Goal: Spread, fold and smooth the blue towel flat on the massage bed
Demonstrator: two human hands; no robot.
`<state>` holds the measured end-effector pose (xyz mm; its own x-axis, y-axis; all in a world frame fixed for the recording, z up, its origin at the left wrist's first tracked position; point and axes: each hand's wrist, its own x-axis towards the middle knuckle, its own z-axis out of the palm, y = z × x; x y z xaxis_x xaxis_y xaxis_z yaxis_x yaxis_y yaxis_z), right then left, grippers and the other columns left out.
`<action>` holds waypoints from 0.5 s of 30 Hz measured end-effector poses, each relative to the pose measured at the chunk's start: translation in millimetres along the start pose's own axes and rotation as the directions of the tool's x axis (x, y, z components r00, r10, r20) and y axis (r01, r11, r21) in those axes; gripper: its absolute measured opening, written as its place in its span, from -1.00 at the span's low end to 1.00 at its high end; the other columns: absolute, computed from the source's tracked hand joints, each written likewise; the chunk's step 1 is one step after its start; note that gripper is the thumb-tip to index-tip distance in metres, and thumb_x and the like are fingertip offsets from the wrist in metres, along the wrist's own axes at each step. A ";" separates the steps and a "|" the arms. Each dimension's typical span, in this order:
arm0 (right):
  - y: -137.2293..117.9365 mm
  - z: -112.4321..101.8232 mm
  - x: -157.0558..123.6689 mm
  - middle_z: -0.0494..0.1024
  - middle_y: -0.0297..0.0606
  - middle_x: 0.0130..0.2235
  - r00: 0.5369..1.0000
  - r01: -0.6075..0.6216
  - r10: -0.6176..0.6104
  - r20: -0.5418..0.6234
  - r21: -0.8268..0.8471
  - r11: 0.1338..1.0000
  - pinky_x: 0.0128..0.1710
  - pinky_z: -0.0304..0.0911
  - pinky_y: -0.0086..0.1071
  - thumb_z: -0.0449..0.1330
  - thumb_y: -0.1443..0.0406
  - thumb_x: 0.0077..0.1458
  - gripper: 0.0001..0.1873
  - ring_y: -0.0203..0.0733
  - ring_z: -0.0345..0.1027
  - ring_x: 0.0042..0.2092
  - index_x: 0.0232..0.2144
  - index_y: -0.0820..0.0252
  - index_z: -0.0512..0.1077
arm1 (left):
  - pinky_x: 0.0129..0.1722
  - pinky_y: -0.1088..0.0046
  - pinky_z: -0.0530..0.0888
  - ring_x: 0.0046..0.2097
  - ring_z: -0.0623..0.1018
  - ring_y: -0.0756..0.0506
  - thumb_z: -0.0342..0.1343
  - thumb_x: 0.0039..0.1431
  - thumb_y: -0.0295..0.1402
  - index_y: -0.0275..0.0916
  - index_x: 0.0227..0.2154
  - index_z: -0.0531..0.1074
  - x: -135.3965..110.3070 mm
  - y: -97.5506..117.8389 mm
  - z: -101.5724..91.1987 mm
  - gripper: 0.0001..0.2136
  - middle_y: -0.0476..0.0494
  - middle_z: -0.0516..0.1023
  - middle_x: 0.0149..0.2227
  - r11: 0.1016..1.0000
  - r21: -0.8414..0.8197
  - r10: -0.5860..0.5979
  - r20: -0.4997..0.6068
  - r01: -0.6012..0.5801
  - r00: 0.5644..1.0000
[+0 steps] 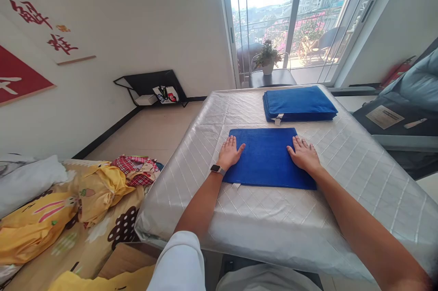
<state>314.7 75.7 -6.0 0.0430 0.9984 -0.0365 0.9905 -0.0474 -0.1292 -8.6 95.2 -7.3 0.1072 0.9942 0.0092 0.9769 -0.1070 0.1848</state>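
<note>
**Both my palms down on a blue cloth**

My left hand (231, 152) lies open over the left edge of the blue cloth (263, 158), fingers straight and close together, the thumb pointing inward. My right hand (304, 153) lies open over the opposite edge, its fingers a little spread and its thumb turned in toward the left. I grip nothing with either; the cloth lies flat between and under my fingers, on the silver quilted cover (359, 181). A white label (236, 185) sticks out of the cloth's near edge, closer to me than my left fingers. Behind those fingers, on my wrist, sits a dark-faced watch (216, 168).

Straight ahead of my right fingertips, near but apart from them, is a stack of blue cloths (301, 101) with white tags at its near left corner. Farther beyond my fingers stands a potted plant (268, 60). Well off to the left of my left fingers lies rumpled yellow bedding (99, 188), beside a red checked cloth (133, 168).
</note>
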 end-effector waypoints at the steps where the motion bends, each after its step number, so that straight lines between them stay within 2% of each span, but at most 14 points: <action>1: 0.7 -0.2 0.5 -0.12 -0.18 0.51 1.000 0.000 0.000 0.007 0.000 1.000 0.44 -0.23 0.05 -0.34 -0.01 0.41 -0.22 0.00 -0.24 0.50 0.51 0.25 -0.10 | 0.46 0.16 -0.05 0.50 -0.04 -0.24 -0.53 0.41 0.14 -0.48 0.45 -0.02 0.2 0.0 -0.1 -0.16 -0.38 -0.08 0.49 1.000 -0.005 -0.001 -0.001 0.001 1.000; 6: 0.4 -8.5 7.2 -0.14 -0.18 0.51 0.998 -0.008 0.008 0.065 -0.011 1.000 0.44 -0.19 0.06 -0.33 -0.04 0.39 -0.18 0.06 -0.20 0.49 0.50 0.29 -0.09 | 0.46 0.17 -0.06 0.50 -0.05 -0.25 -0.48 0.41 0.14 -0.53 0.45 -0.05 -0.2 0.4 -1.7 -0.15 -0.40 -0.09 0.49 1.000 -0.005 0.003 0.011 -0.002 1.000; 11: -6.2 -20.0 30.4 -0.10 -0.12 0.51 1.000 0.028 -0.027 0.015 -0.033 0.999 0.43 -0.19 0.09 -0.32 0.01 0.40 -0.22 0.09 -0.20 0.49 0.49 0.30 -0.04 | 0.46 0.13 -0.03 0.50 -0.05 -0.26 -0.45 0.41 0.16 -0.50 0.45 -0.04 0.1 1.2 -2.4 -0.15 -0.40 -0.09 0.49 1.000 -0.022 0.004 0.012 -0.003 1.000; 15: -5.8 -14.5 48.7 -0.08 -0.10 0.50 1.000 0.021 -0.021 0.002 0.001 1.000 0.44 -0.21 0.03 -0.32 0.00 0.41 -0.21 0.02 -0.24 0.50 0.49 0.33 -0.07 | 0.46 0.14 -0.04 0.50 -0.05 -0.25 -0.45 0.40 0.17 -0.46 0.45 -0.05 0.8 0.1 -2.1 -0.16 -0.38 -0.10 0.50 1.000 -0.023 0.002 0.016 -0.002 1.000</action>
<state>312.9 125.0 7.3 0.0222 0.9991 -0.0361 0.9910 -0.0268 -0.1313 -8.8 96.0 -5.2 0.1122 0.9937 -0.0064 0.9723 -0.1085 0.2069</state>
